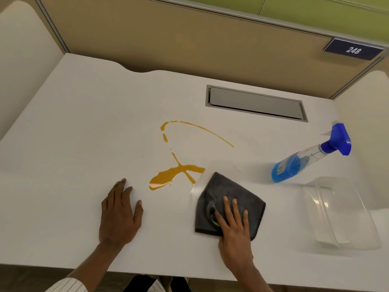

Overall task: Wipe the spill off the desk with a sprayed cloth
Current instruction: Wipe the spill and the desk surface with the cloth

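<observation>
Right hand (233,224) pressing flat, fingers spread, on grey cloth (229,199) just right of orange spill (172,174); left hand (119,213) lying open on surface (73,123), left of spill; green item under cloth mostly hidden.

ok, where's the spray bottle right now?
In the head view, the spray bottle stands on the right side of the desk, just behind the clear plastic tray and right of the grey cloth; neither hand touches it.

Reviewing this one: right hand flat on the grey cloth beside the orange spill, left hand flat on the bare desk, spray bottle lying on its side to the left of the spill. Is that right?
Not quite. The head view shows the spray bottle to the right of the orange spill, not the left. The rest holds: right hand flat on the grey cloth, left hand flat on the desk.
</observation>
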Demonstrator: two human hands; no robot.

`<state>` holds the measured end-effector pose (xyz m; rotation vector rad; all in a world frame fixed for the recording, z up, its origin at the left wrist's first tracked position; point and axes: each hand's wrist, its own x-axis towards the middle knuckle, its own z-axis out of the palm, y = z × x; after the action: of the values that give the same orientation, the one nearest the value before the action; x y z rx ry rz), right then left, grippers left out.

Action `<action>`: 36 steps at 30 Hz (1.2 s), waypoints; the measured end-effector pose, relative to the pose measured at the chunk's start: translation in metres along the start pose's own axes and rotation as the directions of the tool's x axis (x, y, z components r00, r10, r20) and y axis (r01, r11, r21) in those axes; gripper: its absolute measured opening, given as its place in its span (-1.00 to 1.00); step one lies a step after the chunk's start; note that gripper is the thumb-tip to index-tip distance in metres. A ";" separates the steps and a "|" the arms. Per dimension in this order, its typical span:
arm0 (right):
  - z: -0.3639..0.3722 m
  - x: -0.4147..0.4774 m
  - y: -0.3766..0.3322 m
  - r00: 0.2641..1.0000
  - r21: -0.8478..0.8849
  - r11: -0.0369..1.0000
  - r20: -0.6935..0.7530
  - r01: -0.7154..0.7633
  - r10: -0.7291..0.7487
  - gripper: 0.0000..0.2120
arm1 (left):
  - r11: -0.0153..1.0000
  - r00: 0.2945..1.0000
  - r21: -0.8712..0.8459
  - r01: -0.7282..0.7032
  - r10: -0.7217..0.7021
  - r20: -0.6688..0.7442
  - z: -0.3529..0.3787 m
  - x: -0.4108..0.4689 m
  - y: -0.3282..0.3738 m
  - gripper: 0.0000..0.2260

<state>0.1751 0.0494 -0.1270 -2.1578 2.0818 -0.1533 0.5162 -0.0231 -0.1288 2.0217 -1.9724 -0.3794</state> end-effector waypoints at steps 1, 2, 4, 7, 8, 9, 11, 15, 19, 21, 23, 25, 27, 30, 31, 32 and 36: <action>-0.001 0.001 0.010 1.000 0.001 1.000 -0.005 -0.028 0.028 -0.06 | 1.000 1.000 0.003 -0.001 0.001 0.001 0.000 0.000 0.000 -0.48; -0.002 0.006 0.019 0.998 0.003 0.998 -0.009 -0.061 0.061 -0.06 | 1.000 1.000 0.007 -0.004 0.004 0.002 0.000 0.000 0.000 -0.48; -0.005 0.030 0.030 0.991 0.028 0.991 -0.009 -0.131 0.131 -0.07 | 1.000 1.000 0.019 -0.012 0.012 0.002 0.000 0.000 0.000 -0.49; -0.009 0.075 0.029 0.979 0.056 0.978 0.013 -0.202 0.202 -0.13 | 1.000 1.000 0.025 -0.009 0.009 0.005 0.000 0.001 0.000 -0.49; -0.009 0.086 0.025 0.978 0.060 0.977 0.025 -0.206 0.205 -0.15 | 1.000 1.000 0.025 -0.008 0.008 0.005 0.000 0.000 0.001 -0.49; -0.009 0.095 0.021 0.980 0.069 0.978 0.036 -0.196 0.194 -0.17 | 1.000 1.000 0.025 -0.008 0.008 0.004 0.000 0.000 0.001 -0.48; -0.006 0.098 0.011 0.990 0.084 0.987 0.052 -0.135 0.131 -0.17 | 0.999 1.000 0.031 -0.011 0.011 -0.002 0.001 -0.001 0.001 -0.48; -0.003 0.052 0.000 0.998 0.113 0.992 0.040 0.051 -0.056 -0.08 | 0.999 1.000 0.033 -0.004 0.004 -0.007 0.002 0.000 0.000 -0.47; -0.009 0.024 0.022 0.999 0.179 0.983 0.035 0.029 -0.036 -0.14 | 1.000 1.000 0.030 -0.003 0.004 -0.004 0.002 0.000 0.001 -0.47; -0.010 0.038 0.034 0.999 0.196 0.980 0.042 -0.020 0.012 -0.13 | 1.000 1.000 0.032 -0.002 0.002 -0.003 0.001 0.000 0.001 -0.47; -0.012 0.066 0.038 0.996 0.209 0.974 0.055 -0.082 0.072 -0.14 | 1.000 1.000 0.028 -0.003 0.003 -0.003 0.001 0.000 0.001 -0.47; -0.014 0.096 0.030 0.989 0.205 0.969 0.071 -0.141 0.128 -0.18 | 1.000 1.000 0.030 -0.005 0.005 -0.004 0.001 0.000 0.001 -0.47; -0.013 0.115 0.017 0.987 0.187 0.971 0.088 -0.152 0.138 -0.21 | 1.000 1.000 0.030 -0.004 0.004 -0.001 0.002 0.000 0.001 -0.47; -0.008 0.106 -0.003 0.997 0.175 0.984 0.080 -0.022 0.008 -0.17 | 1.000 1.000 0.026 -0.003 0.004 -0.016 0.003 0.000 -0.001 -0.48; -0.006 0.094 -0.008 0.996 0.171 0.985 0.076 0.037 -0.050 -0.14 | 1.000 1.000 0.026 -0.004 0.004 -0.021 0.004 0.000 -0.001 -0.48; -0.006 0.078 -0.012 0.993 0.162 0.983 0.072 0.085 -0.097 -0.12 | 1.000 1.000 0.025 -0.006 0.006 -0.025 0.004 0.000 -0.001 -0.48; -0.008 0.024 -0.002 0.993 0.138 0.985 0.042 0.102 -0.109 -0.07 | 1.000 1.000 0.013 -0.001 0.001 -0.030 0.005 0.000 0.000 -0.49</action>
<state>0.1763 0.0249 -0.1198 -2.1685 1.8736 -0.2428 0.5140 -0.0231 -0.1329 2.0222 -1.9633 -0.3341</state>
